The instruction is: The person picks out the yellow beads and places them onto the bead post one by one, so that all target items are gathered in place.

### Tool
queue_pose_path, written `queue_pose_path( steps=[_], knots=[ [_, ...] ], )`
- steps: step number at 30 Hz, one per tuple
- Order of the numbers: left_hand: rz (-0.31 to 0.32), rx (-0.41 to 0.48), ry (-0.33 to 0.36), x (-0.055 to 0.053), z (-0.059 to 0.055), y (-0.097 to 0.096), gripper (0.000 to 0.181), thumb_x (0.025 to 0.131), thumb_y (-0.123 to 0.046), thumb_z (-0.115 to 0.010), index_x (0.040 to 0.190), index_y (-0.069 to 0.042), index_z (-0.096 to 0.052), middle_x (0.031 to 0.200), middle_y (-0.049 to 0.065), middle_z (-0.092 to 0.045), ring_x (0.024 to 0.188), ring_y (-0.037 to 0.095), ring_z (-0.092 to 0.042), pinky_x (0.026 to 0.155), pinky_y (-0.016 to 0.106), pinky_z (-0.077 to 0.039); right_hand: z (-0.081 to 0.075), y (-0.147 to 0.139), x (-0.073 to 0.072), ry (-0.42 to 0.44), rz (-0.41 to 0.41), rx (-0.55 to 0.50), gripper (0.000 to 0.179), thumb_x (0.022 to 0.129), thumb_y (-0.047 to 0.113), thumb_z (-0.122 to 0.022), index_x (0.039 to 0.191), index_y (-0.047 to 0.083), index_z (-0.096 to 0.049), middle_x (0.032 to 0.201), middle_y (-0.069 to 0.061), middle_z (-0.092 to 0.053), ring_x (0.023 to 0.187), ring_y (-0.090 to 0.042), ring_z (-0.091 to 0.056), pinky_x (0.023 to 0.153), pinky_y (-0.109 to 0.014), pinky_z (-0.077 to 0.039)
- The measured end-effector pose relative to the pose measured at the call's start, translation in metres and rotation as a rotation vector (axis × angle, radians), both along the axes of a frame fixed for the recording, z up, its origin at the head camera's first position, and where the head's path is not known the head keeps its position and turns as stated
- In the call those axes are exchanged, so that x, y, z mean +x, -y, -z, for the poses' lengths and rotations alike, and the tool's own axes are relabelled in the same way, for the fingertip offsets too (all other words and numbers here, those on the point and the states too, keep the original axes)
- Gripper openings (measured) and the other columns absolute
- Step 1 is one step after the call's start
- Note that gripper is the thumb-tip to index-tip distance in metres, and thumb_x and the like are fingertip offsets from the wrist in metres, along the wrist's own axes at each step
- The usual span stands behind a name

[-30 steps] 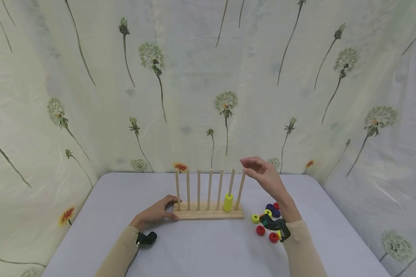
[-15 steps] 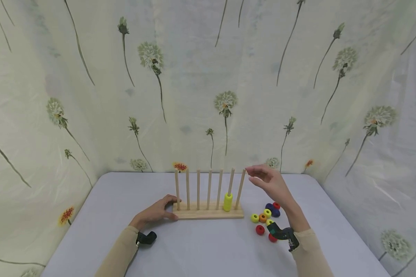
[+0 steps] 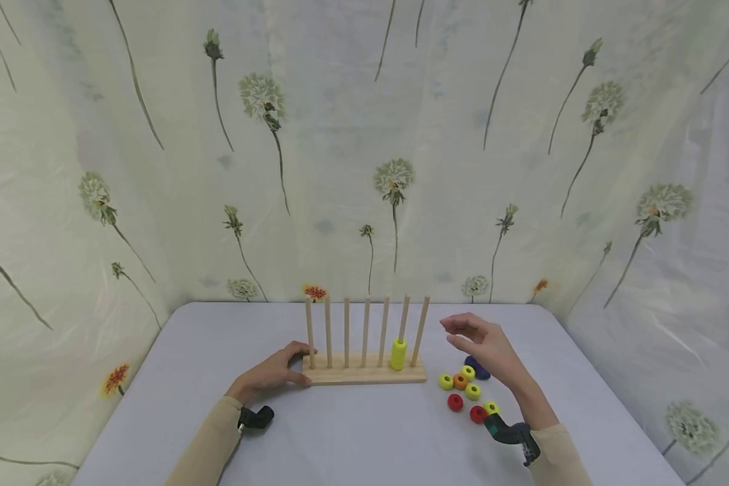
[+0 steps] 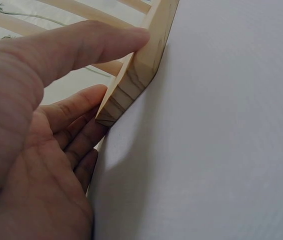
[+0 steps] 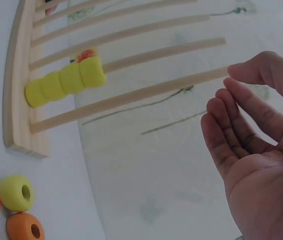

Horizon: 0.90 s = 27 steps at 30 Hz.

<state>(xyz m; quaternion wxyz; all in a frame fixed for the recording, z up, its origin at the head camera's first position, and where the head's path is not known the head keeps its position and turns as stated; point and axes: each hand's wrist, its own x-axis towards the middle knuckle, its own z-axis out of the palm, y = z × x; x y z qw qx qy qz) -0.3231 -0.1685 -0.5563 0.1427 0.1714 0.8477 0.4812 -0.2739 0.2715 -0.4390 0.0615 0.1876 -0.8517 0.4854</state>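
A wooden peg rack (image 3: 364,378) stands on the table with several upright pegs. My left hand (image 3: 275,370) holds its left end, the thumb (image 4: 126,40) on the front edge and the fingers behind. On the second peg from the right sits a stack of yellow beads (image 3: 398,354), seen lying sideways in the right wrist view. My right hand (image 3: 482,344) hovers right of the rack, fingers loosely bent and nothing in them. Loose beads lie below and left of it: an orange bead (image 3: 460,382), a red bead (image 3: 455,403), a yellow bead (image 3: 446,381) and several others.
Dark blue beads (image 3: 476,368) lie at the back of the loose group, partly behind the right hand. A white cloth covers the table (image 3: 364,439). A flower-printed curtain (image 3: 328,169) hangs behind and at both sides.
My right hand has moved away from the top of the rightmost peg, to the right and down toward the loose beads. My left hand keeps its hold on the rack.
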Motion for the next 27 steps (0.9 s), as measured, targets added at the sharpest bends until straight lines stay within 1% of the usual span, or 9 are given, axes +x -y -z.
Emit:
queue_pose_path(
  steps=[6, 10, 13, 15, 17, 19, 21, 24, 27],
  knots=[
    [0.007, 0.0, -0.002, 0.001, -0.001, 0.0, 0.07, 0.071, -0.025, -0.085, 0.13, -0.014, -0.051, 0.142, 0.009, -0.045, 0.14, 0.03, -0.031, 0.115, 0.053, -0.021, 0.013, -0.01, 0.007, 0.031, 0.026, 0.042, 0.034, 0.091, 0.033, -0.066, 0.12, 0.014, -0.062, 0.118, -0.006, -0.064, 0.113, -0.026, -0.061, 0.087, -0.013, -0.048],
    [0.014, 0.009, -0.006, 0.001, -0.002, 0.0, 0.07, 0.072, -0.025, -0.085, 0.131, -0.012, -0.05, 0.141, 0.009, -0.045, 0.139, 0.03, -0.032, 0.115, 0.053, -0.021, 0.018, -0.018, 0.011, 0.062, 0.026, 0.029, 0.033, 0.091, 0.032, -0.067, 0.119, 0.014, -0.062, 0.119, -0.006, -0.064, 0.113, -0.03, -0.061, 0.085, -0.015, -0.049],
    [0.014, 0.008, 0.0, 0.002, -0.003, 0.0, 0.071, 0.072, -0.027, -0.085, 0.132, -0.013, -0.05, 0.141, 0.009, -0.045, 0.14, 0.03, -0.032, 0.115, 0.053, -0.021, 0.023, -0.025, 0.014, 0.083, 0.031, 0.029, 0.033, 0.091, 0.029, -0.068, 0.119, 0.014, -0.062, 0.119, -0.006, -0.064, 0.108, -0.023, -0.063, 0.084, -0.016, -0.05],
    [0.016, 0.005, 0.001, 0.002, -0.002, 0.001, 0.071, 0.072, -0.027, -0.085, 0.132, -0.013, -0.05, 0.142, 0.009, -0.044, 0.14, 0.03, -0.031, 0.115, 0.053, -0.021, 0.026, -0.029, 0.015, 0.095, 0.042, 0.038, 0.032, 0.091, 0.028, -0.068, 0.118, 0.013, -0.062, 0.119, -0.007, -0.064, 0.105, -0.015, -0.064, 0.084, -0.015, -0.05],
    [0.018, -0.003, -0.004, 0.002, -0.002, 0.001, 0.07, 0.072, -0.028, -0.084, 0.131, -0.014, -0.05, 0.142, 0.009, -0.044, 0.14, 0.03, -0.032, 0.115, 0.053, -0.022, 0.03, -0.034, 0.016, 0.105, 0.06, 0.054, 0.031, 0.091, 0.026, -0.068, 0.118, 0.013, -0.063, 0.119, -0.007, -0.065, 0.103, -0.012, -0.064, 0.084, -0.015, -0.05],
    [0.022, -0.006, -0.008, 0.002, -0.002, 0.001, 0.07, 0.072, -0.028, -0.084, 0.131, -0.014, -0.05, 0.142, 0.008, -0.044, 0.14, 0.03, -0.032, 0.115, 0.053, -0.022, 0.034, -0.038, 0.017, 0.117, 0.075, 0.064, 0.03, 0.091, 0.026, -0.068, 0.117, 0.012, -0.063, 0.118, -0.009, -0.065, 0.105, -0.016, -0.064, 0.084, -0.015, -0.05],
    [0.026, -0.004, -0.01, 0.002, -0.003, 0.001, 0.07, 0.072, -0.028, -0.084, 0.132, -0.014, -0.05, 0.142, 0.009, -0.044, 0.14, 0.03, -0.031, 0.115, 0.053, -0.021, 0.038, -0.042, 0.018, 0.131, 0.087, 0.075, 0.031, 0.091, 0.026, -0.068, 0.117, 0.01, -0.062, 0.12, -0.012, -0.064, 0.109, -0.023, -0.063, 0.085, -0.015, -0.05],
    [0.025, -0.002, -0.009, 0.002, -0.003, 0.001, 0.071, 0.071, -0.028, -0.084, 0.132, -0.013, -0.05, 0.143, 0.01, -0.044, 0.14, 0.031, -0.031, 0.115, 0.053, -0.021, 0.043, -0.05, 0.02, 0.159, 0.088, 0.069, 0.037, 0.09, 0.028, -0.068, 0.119, 0.005, -0.061, 0.122, -0.017, -0.063, 0.115, -0.032, -0.06, 0.086, -0.017, -0.051],
    [0.021, -0.002, -0.002, 0.001, -0.003, 0.001, 0.072, 0.071, -0.028, -0.085, 0.132, -0.012, -0.049, 0.144, 0.01, -0.043, 0.14, 0.031, -0.031, 0.115, 0.054, -0.021, 0.049, -0.059, 0.022, 0.191, 0.089, 0.071, 0.042, 0.09, 0.029, -0.068, 0.121, 0.002, -0.06, 0.123, -0.02, -0.061, 0.116, -0.033, -0.059, 0.086, -0.021, -0.053]
  ],
)
